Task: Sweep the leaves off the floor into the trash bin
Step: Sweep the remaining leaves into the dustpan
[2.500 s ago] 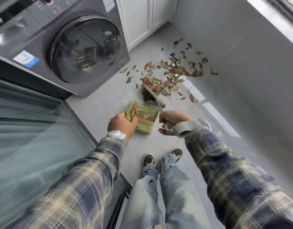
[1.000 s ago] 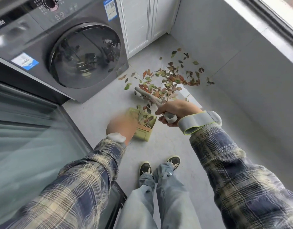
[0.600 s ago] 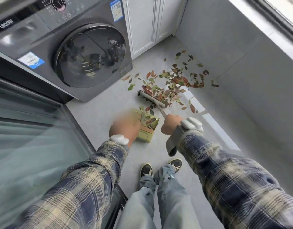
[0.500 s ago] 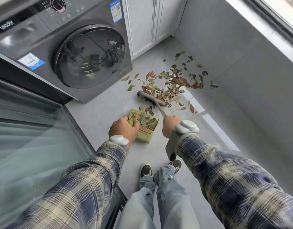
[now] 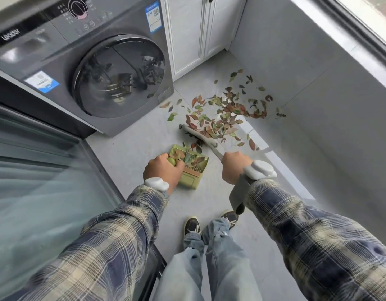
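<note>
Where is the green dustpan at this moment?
Centre of the head view: the dustpan is held by the left hand, just nearer the person than the broom head, with the washing machine to its left.

Grey washing machine [image 5: 96, 68] beside white cabinet [image 5: 196, 29].

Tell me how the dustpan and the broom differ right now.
The dustpan is light green and boxy; the broom is pale grey, long and slim. The dustpan holds some leaves; the broom's head lies at the near edge of the leaf pile on the floor. The left hand grips the dustpan, the right hand the broom's handle. Both are hand-held and close together.
</note>
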Motion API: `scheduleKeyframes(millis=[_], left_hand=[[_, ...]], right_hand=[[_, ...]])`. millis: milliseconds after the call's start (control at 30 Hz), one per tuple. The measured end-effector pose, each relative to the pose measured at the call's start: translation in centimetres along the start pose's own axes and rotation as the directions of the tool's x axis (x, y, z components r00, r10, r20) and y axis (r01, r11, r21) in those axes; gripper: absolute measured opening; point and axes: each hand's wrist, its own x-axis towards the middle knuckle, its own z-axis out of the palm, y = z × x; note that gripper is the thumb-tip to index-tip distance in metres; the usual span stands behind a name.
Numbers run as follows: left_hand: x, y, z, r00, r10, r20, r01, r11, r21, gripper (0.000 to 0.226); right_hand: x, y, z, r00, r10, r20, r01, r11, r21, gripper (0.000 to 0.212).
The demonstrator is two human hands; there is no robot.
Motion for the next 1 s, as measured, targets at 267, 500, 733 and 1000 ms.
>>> scheduleKeyframes(millis=[267,500,733,1000], left_hand=[[-0.1,-0.2,0.4,1.0,0.001,0.002,-0.001,1.0,-0.018,0.043],[-0.1,-0.1,0.3,1.0,0.025,0.0,-0.025,0.999,-0.024,0.044],[0.1,-0.1,0.3,1.0,0.021,0.019,-0.022,1.0,0.007,0.038],[0.0,0.0,0.1,1.0,0.0,0.031,0.0,1.0,0.0,0.036]], right_hand=[[-0.8,1.3,-3.8,1.0,0.027,0.013,-0.027,0.999,0.031,0.018],[-1.2,1.0,-5.2,0.997,0.045,-0.061,-0.042,0.998,0.046,0.018],[0.8,0.2,-2.3,0.991,0.131,0.033,-0.135,0.968,0.211,0.023],[2.2,0.3,3.0,0.848,0.025,0.53,-0.529,-0.031,0.848,0.019]])
